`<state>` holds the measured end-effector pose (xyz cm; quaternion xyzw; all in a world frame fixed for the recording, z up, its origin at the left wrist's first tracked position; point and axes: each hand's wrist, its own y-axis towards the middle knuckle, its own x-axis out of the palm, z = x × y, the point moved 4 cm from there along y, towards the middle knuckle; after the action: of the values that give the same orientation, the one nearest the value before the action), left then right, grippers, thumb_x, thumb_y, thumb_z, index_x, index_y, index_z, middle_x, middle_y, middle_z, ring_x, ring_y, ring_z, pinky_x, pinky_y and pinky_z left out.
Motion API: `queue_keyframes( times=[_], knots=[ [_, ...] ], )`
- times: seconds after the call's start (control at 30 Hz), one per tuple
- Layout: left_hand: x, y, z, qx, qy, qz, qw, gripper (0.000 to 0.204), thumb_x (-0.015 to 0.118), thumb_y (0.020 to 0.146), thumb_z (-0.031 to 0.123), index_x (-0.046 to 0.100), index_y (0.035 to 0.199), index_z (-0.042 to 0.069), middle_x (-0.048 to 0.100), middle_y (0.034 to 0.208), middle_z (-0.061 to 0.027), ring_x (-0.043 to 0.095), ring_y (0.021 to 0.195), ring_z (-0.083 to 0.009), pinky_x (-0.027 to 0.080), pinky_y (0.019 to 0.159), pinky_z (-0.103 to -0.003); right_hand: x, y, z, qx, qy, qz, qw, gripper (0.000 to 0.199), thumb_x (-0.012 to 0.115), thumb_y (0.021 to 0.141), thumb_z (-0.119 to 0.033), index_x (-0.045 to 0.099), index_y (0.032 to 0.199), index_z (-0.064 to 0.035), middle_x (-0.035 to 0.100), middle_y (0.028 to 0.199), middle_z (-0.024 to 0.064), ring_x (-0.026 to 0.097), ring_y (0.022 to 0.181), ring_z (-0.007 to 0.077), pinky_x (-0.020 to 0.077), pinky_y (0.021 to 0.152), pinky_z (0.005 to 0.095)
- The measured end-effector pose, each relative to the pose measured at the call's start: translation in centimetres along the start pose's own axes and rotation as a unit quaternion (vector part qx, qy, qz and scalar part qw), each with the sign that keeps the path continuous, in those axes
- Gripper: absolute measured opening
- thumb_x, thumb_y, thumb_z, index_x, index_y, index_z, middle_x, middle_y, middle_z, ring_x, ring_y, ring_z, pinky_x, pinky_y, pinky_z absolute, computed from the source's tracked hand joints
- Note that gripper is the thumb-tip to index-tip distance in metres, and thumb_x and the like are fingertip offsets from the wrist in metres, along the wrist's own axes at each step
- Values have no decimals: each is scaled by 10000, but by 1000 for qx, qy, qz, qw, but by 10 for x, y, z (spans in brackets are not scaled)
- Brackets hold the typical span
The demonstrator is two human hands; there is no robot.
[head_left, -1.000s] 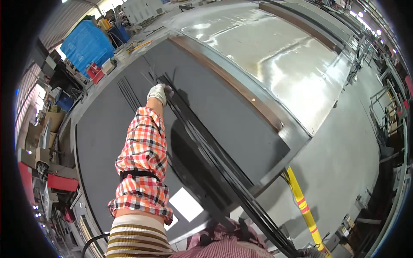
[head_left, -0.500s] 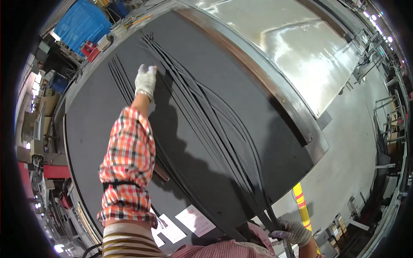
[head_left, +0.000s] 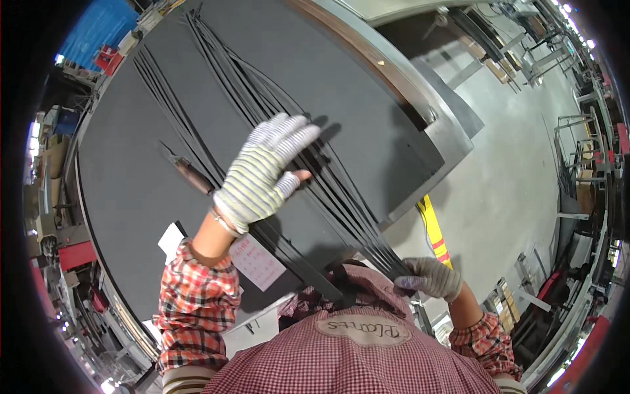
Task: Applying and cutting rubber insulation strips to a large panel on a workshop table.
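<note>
My left hand (head_left: 266,171), in a striped white and yellow glove, is open with fingers stretched out over the middle of a bundle of long black strips (head_left: 357,226). Whether its fingers touch the strips I cannot tell. At the near right edge of the table, my right hand (head_left: 434,279), in a grey glove, is closed around the gathered near ends of that bundle. A second group of black strips (head_left: 164,95) lies to the left, running under my left wrist toward my waist. Beside it rests a slim tool with a brown handle (head_left: 193,176) and a thin pointed end.
The strips lie on a large dark table top (head_left: 118,210). Paper sheets (head_left: 259,262) lie near its front edge, partly behind my left arm. A brown metal bar (head_left: 367,49) runs along the far right side. A yellow strip with red bands (head_left: 432,226) is on the floor.
My left hand has come back from the far end of the strips to their middle, its fingers now spread. My right hand stays on the near ends. The view has shifted, and the strips lie closer together.
</note>
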<state>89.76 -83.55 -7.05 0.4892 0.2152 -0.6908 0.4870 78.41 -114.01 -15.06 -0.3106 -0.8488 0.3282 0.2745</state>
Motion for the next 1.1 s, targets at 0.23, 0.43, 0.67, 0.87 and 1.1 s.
queue_keyframes(
  times=[0.23, 0.43, 0.67, 0.87, 1.1],
  knots=[
    [25, -14, 22, -50, 31, -59, 997, 720, 693, 706, 320, 413, 1343, 134, 363, 1383, -164, 264, 1305, -415, 144, 1089, -513, -4, 9, 11, -125, 84, 49, 987, 298, 611, 870, -300, 607, 905, -4, 557, 724, -21, 491, 649, 77, 416, 594, 227],
    [34, -32, 16, -83, 108, -60, 989, 826, 751, 616, 342, 411, 1344, 152, 360, 1385, -150, 260, 1307, -404, 171, 1090, -500, 4, 19, 3, -153, 92, 118, 977, 302, 629, 841, -187, 574, 1062, 11, 630, 837, 29, 579, 723, 81, 479, 669, 225],
    [45, -23, 10, -114, 161, -6, 980, 677, 681, 726, 221, 410, 1343, 151, 371, 1371, -149, 289, 1294, -386, 211, 1082, -483, 19, 56, -10, -221, 92, 180, 954, 355, 611, 856, -167, 525, 1141, 26, 638, 866, 74, 610, 724, 99, 498, 650, 239],
    [58, -14, 25, 7, 158, -36, 987, 552, 567, 798, 202, 434, 1333, 186, 328, 1405, -147, 264, 1309, -382, 169, 1091, -496, 29, 61, -18, -200, 109, 181, 957, 374, 611, 867, -178, 509, 1155, 38, 622, 907, 80, 621, 729, 103, 500, 652, 229],
    [65, -11, 23, -10, 149, -24, 989, 498, 609, 782, 246, 500, 1262, 176, 347, 1388, -142, 271, 1304, -382, 176, 1089, -506, 22, 44, -8, -104, 131, 194, 967, 267, 590, 882, -244, 580, 972, 7, 666, 800, 93, 624, 621, 103, 484, 524, 221]
  ],
)
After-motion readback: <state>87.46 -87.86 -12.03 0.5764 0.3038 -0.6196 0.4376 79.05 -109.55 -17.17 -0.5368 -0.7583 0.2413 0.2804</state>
